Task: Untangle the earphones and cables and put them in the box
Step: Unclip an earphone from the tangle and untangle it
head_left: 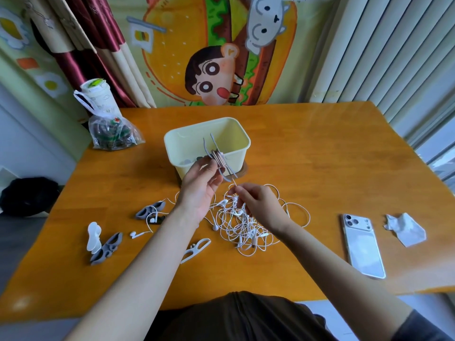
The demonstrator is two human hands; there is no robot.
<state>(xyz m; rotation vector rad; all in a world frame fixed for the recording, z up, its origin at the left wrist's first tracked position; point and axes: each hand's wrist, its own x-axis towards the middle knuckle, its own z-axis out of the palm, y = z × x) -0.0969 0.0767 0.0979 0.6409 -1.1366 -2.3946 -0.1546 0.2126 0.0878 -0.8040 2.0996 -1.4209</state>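
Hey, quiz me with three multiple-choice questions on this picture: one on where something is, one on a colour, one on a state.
1. Where is the phone?
A) on the floor
B) on the table, right of the earphone tangle
C) on a chair
2. What colour is the box?
A) red
B) black
C) cream
3. The winder in the left hand is:
A) wound with cable
B) bare
C) snapped in two
Answers: 1 B, it lies flat on the wood right of the white wires; 2 C, its walls are pale cream; 3 A, pinkish turns wrap its middle.
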